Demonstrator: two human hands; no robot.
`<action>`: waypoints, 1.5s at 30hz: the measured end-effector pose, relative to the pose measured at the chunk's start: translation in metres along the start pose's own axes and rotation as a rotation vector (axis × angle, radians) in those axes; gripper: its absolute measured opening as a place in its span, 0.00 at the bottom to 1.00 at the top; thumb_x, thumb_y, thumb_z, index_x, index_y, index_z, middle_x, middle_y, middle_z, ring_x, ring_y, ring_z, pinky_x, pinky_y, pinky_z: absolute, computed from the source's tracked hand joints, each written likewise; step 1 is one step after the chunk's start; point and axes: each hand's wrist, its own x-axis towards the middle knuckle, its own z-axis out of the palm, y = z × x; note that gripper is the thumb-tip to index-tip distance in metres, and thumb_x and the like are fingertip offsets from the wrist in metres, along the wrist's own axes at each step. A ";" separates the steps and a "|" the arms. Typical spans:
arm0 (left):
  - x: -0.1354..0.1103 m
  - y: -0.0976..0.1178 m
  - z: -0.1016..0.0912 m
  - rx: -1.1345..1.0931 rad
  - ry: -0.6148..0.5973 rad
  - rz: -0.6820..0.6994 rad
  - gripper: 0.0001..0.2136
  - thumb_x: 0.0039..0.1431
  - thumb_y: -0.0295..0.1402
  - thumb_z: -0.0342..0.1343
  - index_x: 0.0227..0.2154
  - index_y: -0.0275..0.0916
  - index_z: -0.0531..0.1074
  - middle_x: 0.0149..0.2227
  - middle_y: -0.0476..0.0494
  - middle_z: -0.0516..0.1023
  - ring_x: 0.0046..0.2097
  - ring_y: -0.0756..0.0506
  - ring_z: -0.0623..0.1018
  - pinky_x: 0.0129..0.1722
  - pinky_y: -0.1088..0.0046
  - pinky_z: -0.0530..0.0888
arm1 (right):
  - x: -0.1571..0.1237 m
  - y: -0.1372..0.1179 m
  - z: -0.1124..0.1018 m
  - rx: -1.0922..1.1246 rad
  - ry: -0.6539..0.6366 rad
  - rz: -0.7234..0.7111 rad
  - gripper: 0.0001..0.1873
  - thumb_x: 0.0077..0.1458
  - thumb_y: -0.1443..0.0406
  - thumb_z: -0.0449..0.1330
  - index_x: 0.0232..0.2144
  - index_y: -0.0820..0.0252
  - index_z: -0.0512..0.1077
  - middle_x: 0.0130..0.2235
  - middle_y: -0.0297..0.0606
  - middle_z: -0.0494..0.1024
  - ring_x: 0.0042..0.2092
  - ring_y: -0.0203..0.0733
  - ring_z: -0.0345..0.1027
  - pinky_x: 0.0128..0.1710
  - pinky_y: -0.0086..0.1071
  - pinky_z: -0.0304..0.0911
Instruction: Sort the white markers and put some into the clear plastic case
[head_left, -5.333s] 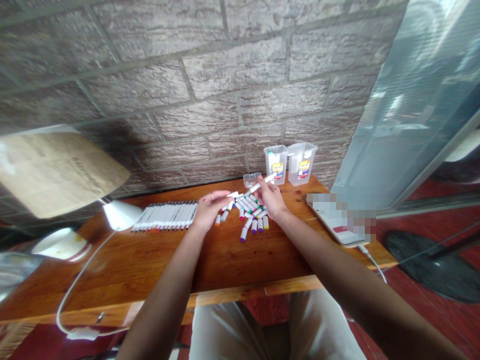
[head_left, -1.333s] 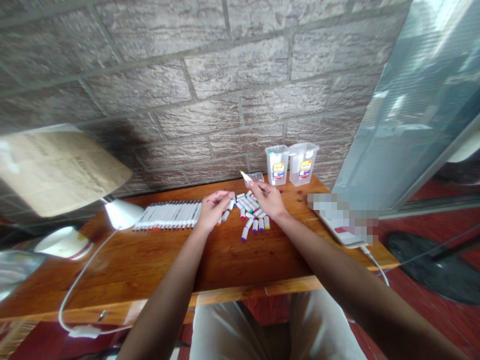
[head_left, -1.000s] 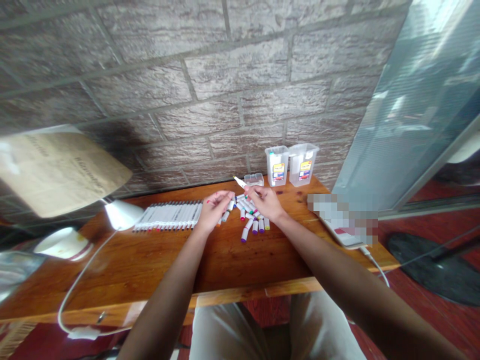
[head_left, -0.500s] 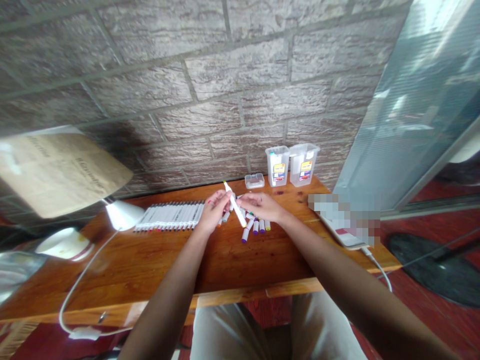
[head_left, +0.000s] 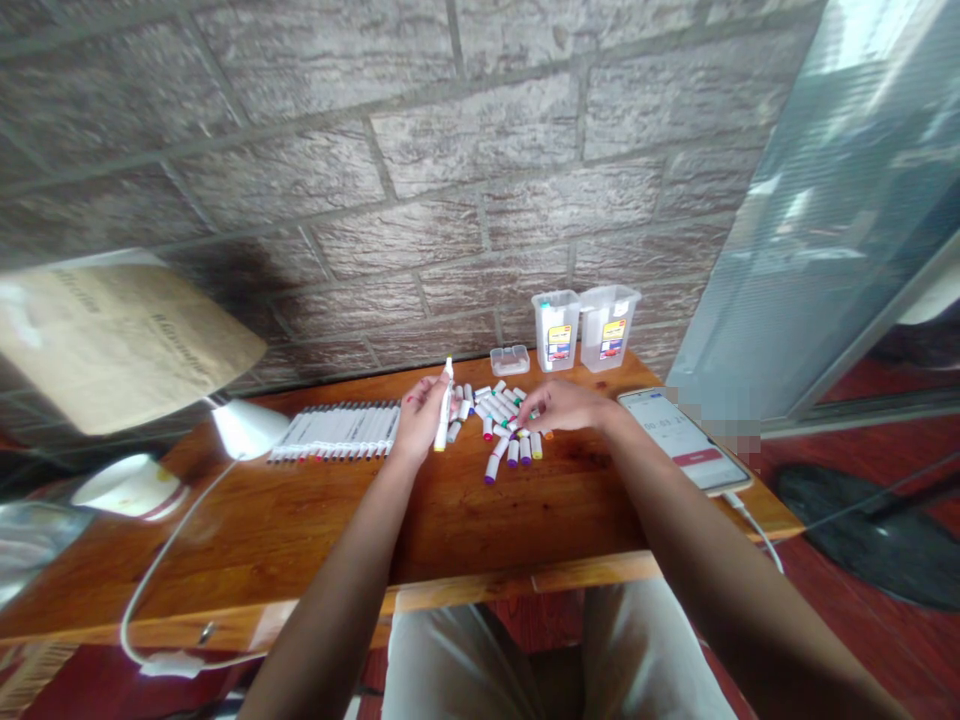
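Upright in my left hand (head_left: 424, 410) is a white marker (head_left: 443, 415) with its tip bare and a yellow end at the bottom; the fingers are closed around it. My right hand (head_left: 559, 405) is over a loose pile of white marker caps (head_left: 495, 405) with coloured ends. Its fingertips are pinched together among the caps, and what they hold, if anything, is hidden. Several caps with purple ends (head_left: 513, 452) lie at the front of the pile. Left of my left hand, a row of uncapped markers (head_left: 341, 432) lies side by side.
Behind the pile are a small clear lid (head_left: 510, 360) and two clear plastic containers (head_left: 556, 335), one with a marker inside. A charging phone (head_left: 679, 435) lies at the right. A lamp (head_left: 244, 425), its cord and a paper cup (head_left: 131, 487) are at the left.
My hands have moved apart. My left hand has shifted slightly left and turned the marker more upright; my right hand has gone from the marker to the cap pile.
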 end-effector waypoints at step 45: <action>0.000 0.000 -0.001 0.068 0.003 0.029 0.24 0.47 0.56 0.66 0.28 0.37 0.73 0.19 0.53 0.71 0.19 0.54 0.68 0.19 0.79 0.63 | 0.023 -0.014 0.048 -0.177 0.399 -0.147 0.07 0.58 0.61 0.65 0.35 0.56 0.81 0.38 0.35 0.85 0.37 0.39 0.76 0.39 0.29 0.63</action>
